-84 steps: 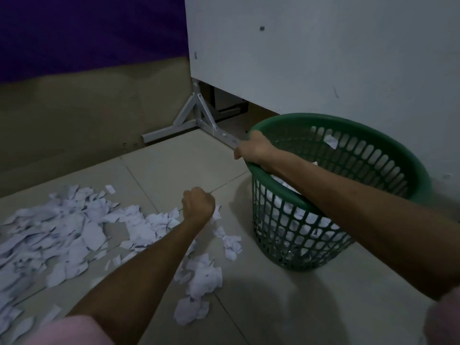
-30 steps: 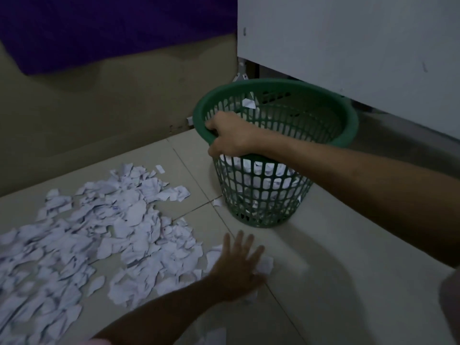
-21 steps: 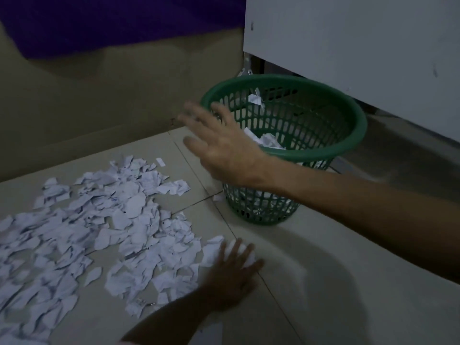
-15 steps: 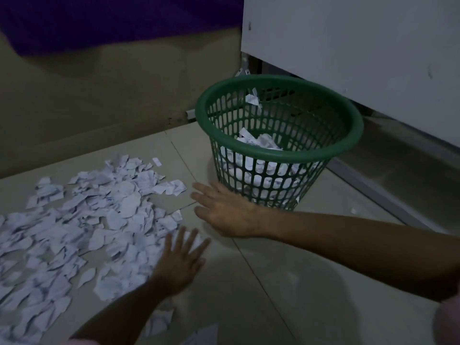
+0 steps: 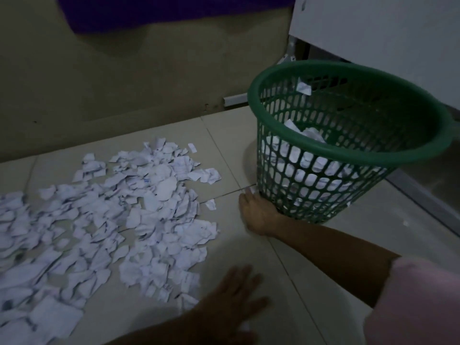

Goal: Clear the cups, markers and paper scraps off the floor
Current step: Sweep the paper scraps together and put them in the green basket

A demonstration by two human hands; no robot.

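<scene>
A wide spread of torn white paper scraps (image 5: 119,220) covers the tiled floor on the left. A green slatted plastic basket (image 5: 348,155) stands at the right, partly filled with scraps. My right hand (image 5: 258,215) rests flat on the floor against the basket's lower left side, fingers reaching a small scrap (image 5: 251,190) at the tile joint. My left hand (image 5: 236,297) lies low near the bottom edge, fingers spread, palm down at the right border of the scrap pile. It is blurred. No cups or markers are in sight.
A white cabinet panel (image 5: 388,28) rises behind the basket, with a metal rail (image 5: 423,197) along the floor to its right. A beige wall (image 5: 124,83) with a purple band runs along the back. Bare tile lies between the pile and the basket.
My right hand let go of the basket rim and dropped to the floor beside the basket's base. My left hand swept across the pile's right edge, pushing scraps leftward.
</scene>
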